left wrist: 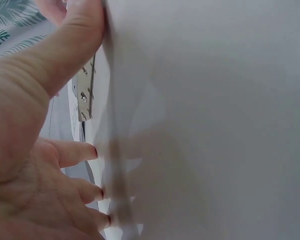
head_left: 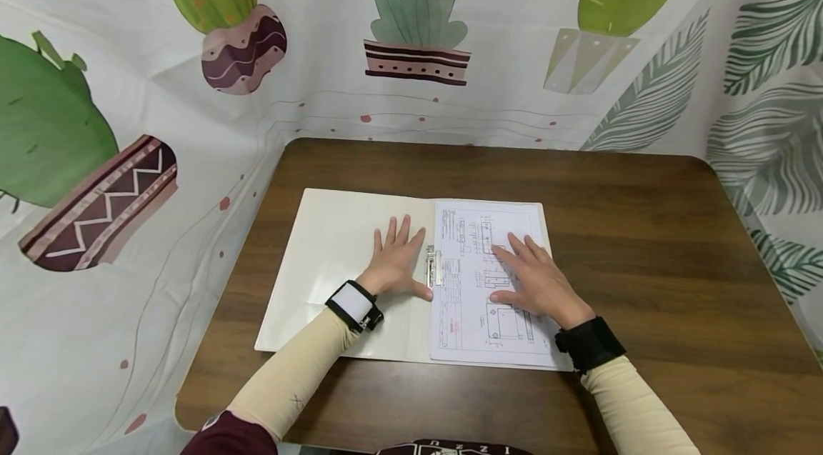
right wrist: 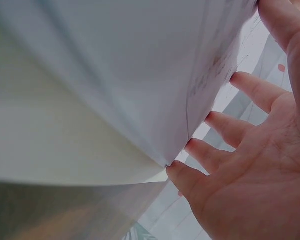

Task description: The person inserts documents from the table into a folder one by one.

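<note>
A white folder lies spread flat on the table, with a metal clip along its spine. Sheets of paper printed with technical drawings lie on its right half. My left hand rests on the bare inner cover, fingers spread, thumb near the clip; in the left wrist view its fingertips touch the white surface. On the drawings rests my right hand, fingers apart. The right wrist view shows its fingertips touching the paper. Neither hand holds anything.
The folder lies on a brown wooden table with rounded far corners. Behind and to the left hangs a white cloth printed with cacti and leaves. Both wrists wear black straps.
</note>
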`<action>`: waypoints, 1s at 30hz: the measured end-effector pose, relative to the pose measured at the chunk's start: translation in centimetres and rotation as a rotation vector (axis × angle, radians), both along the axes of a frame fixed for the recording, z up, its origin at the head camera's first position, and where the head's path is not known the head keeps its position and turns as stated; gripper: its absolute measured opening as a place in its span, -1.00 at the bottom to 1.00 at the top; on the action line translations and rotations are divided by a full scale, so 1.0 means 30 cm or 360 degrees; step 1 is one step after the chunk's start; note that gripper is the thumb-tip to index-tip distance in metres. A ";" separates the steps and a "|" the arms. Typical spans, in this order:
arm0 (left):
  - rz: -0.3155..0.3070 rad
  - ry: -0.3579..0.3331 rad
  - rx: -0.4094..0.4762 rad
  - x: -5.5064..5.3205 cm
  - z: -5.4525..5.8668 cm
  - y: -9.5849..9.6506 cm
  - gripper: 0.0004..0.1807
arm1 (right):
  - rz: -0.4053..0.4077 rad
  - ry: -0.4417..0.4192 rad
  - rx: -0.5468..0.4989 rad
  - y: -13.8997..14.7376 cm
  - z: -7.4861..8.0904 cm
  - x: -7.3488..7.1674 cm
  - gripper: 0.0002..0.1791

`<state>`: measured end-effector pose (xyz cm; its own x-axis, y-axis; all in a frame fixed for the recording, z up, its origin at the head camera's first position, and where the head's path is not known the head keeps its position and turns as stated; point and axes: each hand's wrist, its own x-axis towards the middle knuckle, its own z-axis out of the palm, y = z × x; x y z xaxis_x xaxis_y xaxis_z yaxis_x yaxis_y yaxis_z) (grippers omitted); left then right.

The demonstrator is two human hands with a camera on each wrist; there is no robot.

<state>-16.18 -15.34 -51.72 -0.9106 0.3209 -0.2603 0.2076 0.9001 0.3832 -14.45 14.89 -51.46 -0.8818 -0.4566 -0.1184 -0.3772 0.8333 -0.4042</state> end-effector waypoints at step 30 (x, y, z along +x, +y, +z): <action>-0.0084 0.0063 -0.0004 0.023 0.046 -0.015 0.37 | -0.0003 -0.0006 0.0086 -0.008 0.011 0.010 0.05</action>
<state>-15.49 -15.80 -50.35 -0.9020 0.3682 -0.2253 0.2699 0.8884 0.3714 -14.16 14.64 -51.13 -0.8821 -0.4477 -0.1465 -0.3740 0.8548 -0.3598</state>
